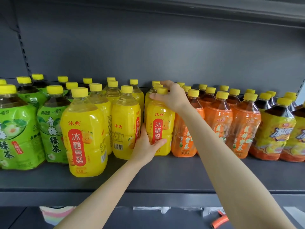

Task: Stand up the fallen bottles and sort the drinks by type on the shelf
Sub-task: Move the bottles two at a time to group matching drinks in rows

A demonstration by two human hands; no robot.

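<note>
A yellow pear-drink bottle point(160, 123) stands upright on the dark shelf point(165, 176), at the front of its row. My left hand point(145, 146) grips its lower body from the left. My right hand point(171, 95) holds its neck and yellow cap from the right. More yellow pear-drink bottles point(85, 129) stand to the left. Green tea bottles point(51, 128) fill the far left. Orange tea bottles point(217, 119) stand to the right, and yellow-orange labelled dark tea bottles point(274, 129) fill the far right. Every bottle in view is upright.
The front strip of the shelf lies bare before the bottles. Below the shelf edge I see a pastel striped item point(54, 215), crumpled clear wrap point(158, 209) and an orange piece point(220, 220). Another shelf point(231, 12) hangs overhead.
</note>
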